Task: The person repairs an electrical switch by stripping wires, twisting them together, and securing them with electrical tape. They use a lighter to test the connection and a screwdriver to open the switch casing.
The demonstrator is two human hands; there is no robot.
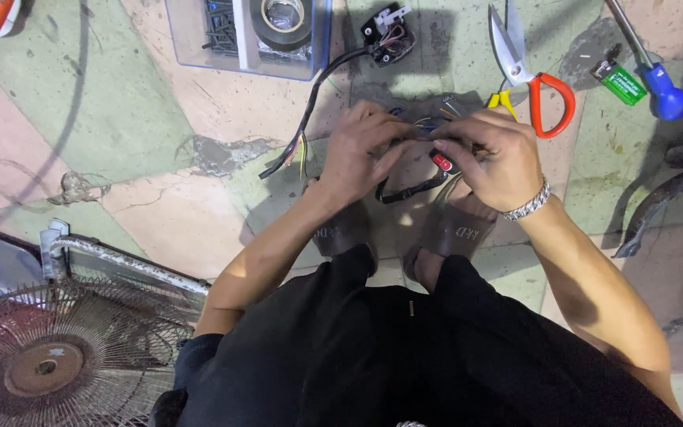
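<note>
My left hand (361,150) and my right hand (493,156) meet over a small black switch unit with a red button (443,163), and both grip it. Thin coloured wires (424,121) stick out between my fingers above it. A black strap-like cable (409,190) hangs below the unit. My right wrist wears a silver chain bracelet (527,205). I am squatting, with my feet in dark slides (456,232) under my hands.
On the tiled floor lie a second black switch housing (389,33) with a wire harness (310,111), a clear box (247,35) with tape and screws, red-handled snips (535,83), a green lighter (622,81), a blue-handled screwdriver (662,91). A rusty fan (49,356) stands lower left.
</note>
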